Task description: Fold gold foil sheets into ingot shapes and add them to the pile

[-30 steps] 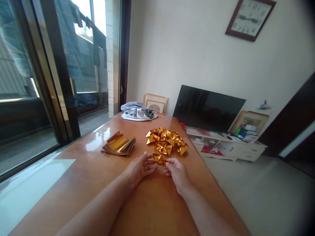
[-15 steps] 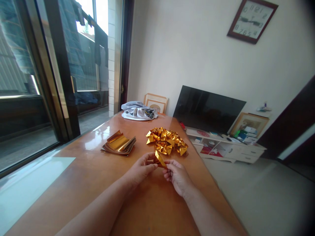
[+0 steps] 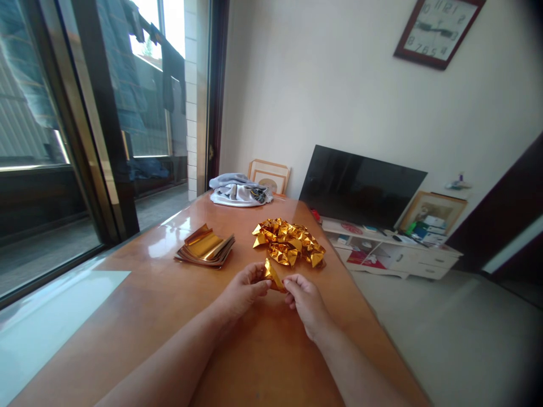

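Observation:
A partly folded piece of gold foil paper (image 3: 274,276) is held between my two hands, just above the table. My left hand (image 3: 249,285) pinches its left side between thumb and fingers. At its right end, my right hand (image 3: 304,295) grips the edge with closed fingertips. Right beyond the hands lies a heap of folded gold foil pieces (image 3: 288,242), shiny and pointed. To the left sits a stack of gold foil sheets (image 3: 205,247), with the top sheet curled up.
The brown wooden table (image 3: 169,316) carries a pale sheet (image 3: 72,322) at the left and a bundle of grey cloth (image 3: 240,191) at the far end. Beyond its right edge stand a low white cabinet (image 3: 407,261) and a television (image 3: 360,189).
The foil piece has turned and opened out a little, showing a pointed, wider shape. My right fingers have shifted slightly along its right end. The heap and stack stay put.

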The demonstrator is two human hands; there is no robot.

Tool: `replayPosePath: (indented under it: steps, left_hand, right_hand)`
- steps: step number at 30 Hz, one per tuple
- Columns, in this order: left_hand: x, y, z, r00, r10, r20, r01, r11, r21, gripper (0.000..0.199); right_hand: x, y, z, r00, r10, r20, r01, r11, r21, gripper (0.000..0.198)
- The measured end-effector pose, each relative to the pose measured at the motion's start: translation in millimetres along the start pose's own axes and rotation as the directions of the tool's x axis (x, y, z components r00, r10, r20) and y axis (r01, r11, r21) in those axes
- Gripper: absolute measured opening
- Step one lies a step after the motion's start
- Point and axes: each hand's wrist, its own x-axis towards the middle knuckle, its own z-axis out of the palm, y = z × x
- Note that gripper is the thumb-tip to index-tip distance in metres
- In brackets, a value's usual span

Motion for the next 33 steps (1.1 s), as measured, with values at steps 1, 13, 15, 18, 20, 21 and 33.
replayPosePath:
  steps: [1,13,15,18,20,21,33]
  left_hand:
    - [-0.2,0.7,0.4,1.000,-0.004,-0.003,0.004,1.000,0.000,0.038]
    - [0.0,-0.1,2.3,0.996,-0.023,-0.083,0.022,1.000,-0.008,0.039]
    - [0.0,-0.3,1.4,0.997,-0.030,-0.075,0.028,0.999,-0.017,0.039]
    - [0.0,-0.5,-0.5,0.998,-0.047,-0.044,0.045,0.998,-0.033,0.041]
    - [0.0,-0.6,-1.9,0.998,-0.058,-0.033,0.056,0.997,-0.050,0.043]
    - [0.0,-0.7,-2.5,0.997,-0.065,-0.038,0.063,0.996,-0.062,0.042]
    - [2.2,-4.4,-5.9,0.987,-0.117,-0.107,0.092,0.972,-0.215,0.032]
  right_hand:
    - [-0.8,-1.3,0.4,0.998,-0.056,-0.015,0.055,0.998,-0.027,0.023]
    - [-0.8,1.0,0.7,0.957,-0.288,0.041,0.291,0.935,-0.205,0.021]
    - [-0.5,0.6,0.3,0.953,-0.298,0.045,0.300,0.928,-0.222,0.020]
    - [0.7,0.8,-0.4,0.940,-0.338,0.043,0.335,0.898,-0.286,0.017]
    - [1.6,1.4,-1.1,0.931,-0.363,0.032,0.354,0.879,-0.320,0.016]
    - [1.9,1.7,-1.3,0.929,-0.370,0.029,0.358,0.875,-0.326,0.016]
    - [-0.6,-2.7,0.0,0.944,-0.328,0.019,0.323,0.916,-0.238,0.022]
